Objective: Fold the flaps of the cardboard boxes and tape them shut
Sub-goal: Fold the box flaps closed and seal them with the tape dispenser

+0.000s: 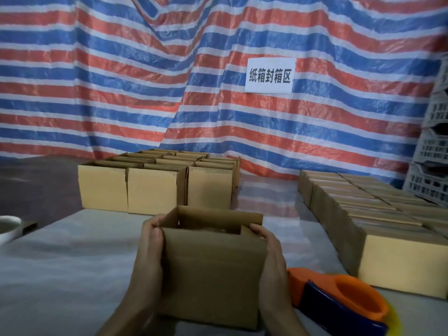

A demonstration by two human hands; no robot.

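Left hand (150, 251) and right hand (271, 258) flank — and grip — open cardboard box (213, 270).

Only the person's two hands and forearms show; the left hand (150, 248) and the right hand (269, 251) are both bare; the skin runs uncovered from the fingers over the wrists and along the left forearm (126, 311) and the right forearm (283, 316) to the lower edge of the view; the fingers are slim and the backs of the hands smooth; the light is dim and the picture soft, so nails and finer marks cannot be told; whatever is worn higher up the arms lies outside the view.
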